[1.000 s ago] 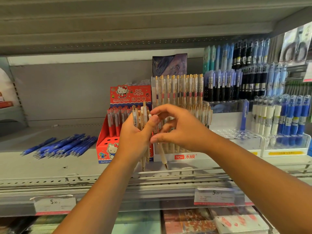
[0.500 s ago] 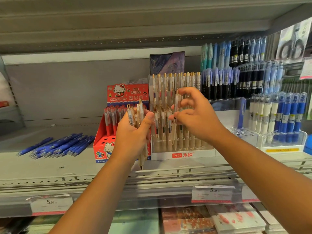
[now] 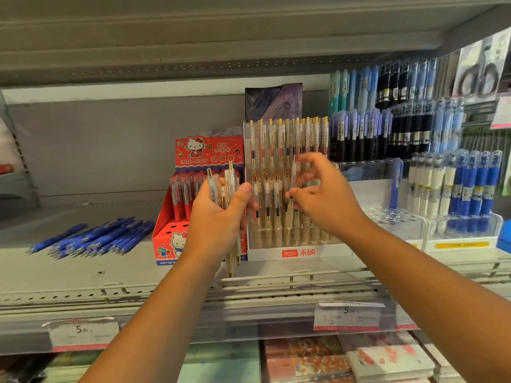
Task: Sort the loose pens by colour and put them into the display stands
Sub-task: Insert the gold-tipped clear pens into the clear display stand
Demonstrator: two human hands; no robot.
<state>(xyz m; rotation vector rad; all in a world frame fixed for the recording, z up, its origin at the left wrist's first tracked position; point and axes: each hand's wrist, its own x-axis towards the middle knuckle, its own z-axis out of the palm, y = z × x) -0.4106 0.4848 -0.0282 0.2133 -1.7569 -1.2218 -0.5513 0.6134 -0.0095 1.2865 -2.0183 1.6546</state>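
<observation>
1. Left hand (image 3: 218, 225) – fingers and thumb are curled round a bundle of cream pens (image 3: 227, 186) with gold clips. The bundle stands roughly upright, its tips poking out below the palm, in front of the gap between two stands.
2. Right hand (image 3: 326, 203) – raised against the front of the clear display stand (image 3: 300, 253). Its fingers are bent and fanned apart, with the thumb and forefinger close to one cream pen in the front row. Whether they actually pinch that pen cannot be told.
3. The clear display stand has a white base with a red logo. It holds two tiers of cream pens of the same gold-clipped kind, all upright.
4. The red cartoon-cat carton (image 3: 166, 239) sits just beside the clear stand, to its left. It carries a row of red pens at the back, and several empty holes show in its front step.
5. The loose blue pens (image 3: 96, 239) lie in a flat, slanting heap on the grey shelf (image 3: 83, 275), well apart from both hands and left of the red carton.
6. To the right of the clear stand are tiered racks of dark and pale blue pens (image 3: 387, 134), and lower stands of white and blue pens (image 3: 464, 189).
7. Price labels (image 3: 349, 316) hang on the shelf's front rail, and stacked notebooks (image 3: 304, 360) lie on the level below.
</observation>
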